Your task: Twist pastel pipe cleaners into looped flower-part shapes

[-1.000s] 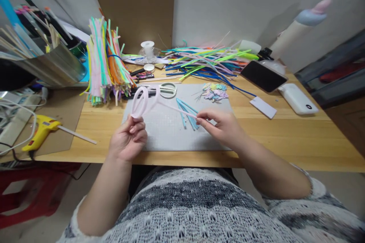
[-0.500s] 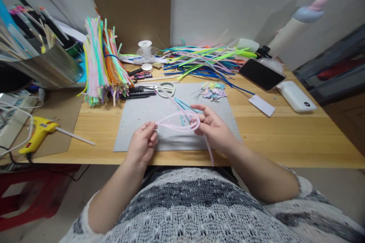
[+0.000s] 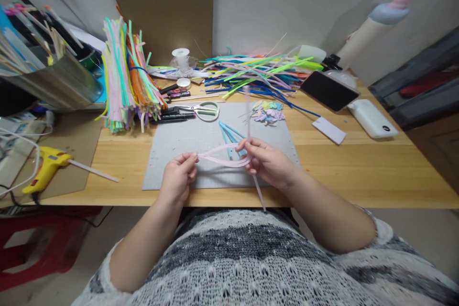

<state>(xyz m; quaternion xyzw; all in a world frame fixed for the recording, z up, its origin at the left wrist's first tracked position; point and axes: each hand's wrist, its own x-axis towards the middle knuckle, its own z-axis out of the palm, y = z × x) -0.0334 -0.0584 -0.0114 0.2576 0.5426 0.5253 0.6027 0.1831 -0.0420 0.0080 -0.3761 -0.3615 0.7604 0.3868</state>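
Looped pale pink pipe cleaners (image 3: 222,161) are held between both hands above the grey cutting mat (image 3: 172,167). The left tip of the loop is pinched between the thumb and finger of my left hand (image 3: 179,177). At the loop's right end, my right hand (image 3: 268,160) is closed on the pink strands. One loose end stands up past the right fingers and another hangs down toward the table's front edge. Light blue folded pipe cleaners (image 3: 229,135) lie on the mat behind the loop, partly hidden by it.
Scissors (image 3: 208,111) and black pens lie at the mat's back left. Small pastel pieces (image 3: 268,112) are heaped at its back right. Bundled pipe cleaners (image 3: 120,76), a yellow glue gun (image 3: 46,167), a phone (image 3: 330,91) and a white power bank (image 3: 373,118) surround it.
The pink strand's loose end has swung from leaning left to standing upright by my right hand. My right fingers have closed in around the loop's right end. My left hand keeps its pinch.
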